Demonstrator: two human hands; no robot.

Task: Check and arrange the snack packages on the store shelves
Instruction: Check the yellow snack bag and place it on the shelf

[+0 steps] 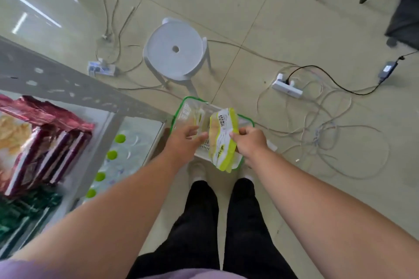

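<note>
Pinching a yellow packet (pixel 223 140) over the basket (pixel 181 106), right hand (pixel 250 140) risked dropping it; left hand (pixel 186 140) hovered, fingers relaxed.

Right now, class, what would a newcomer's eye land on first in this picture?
At centre, the right hand pinches a yellow-green snack packet above a green-rimmed basket on the floor, with the left hand open beside it. A white round stool stands beyond, and maroon snack bags fill the shelf at left.

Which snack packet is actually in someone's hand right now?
The yellow-green and white snack packet, pinched by the right hand over the green-rimmed basket. The dark red packets stand untouched on the shelf.
</note>
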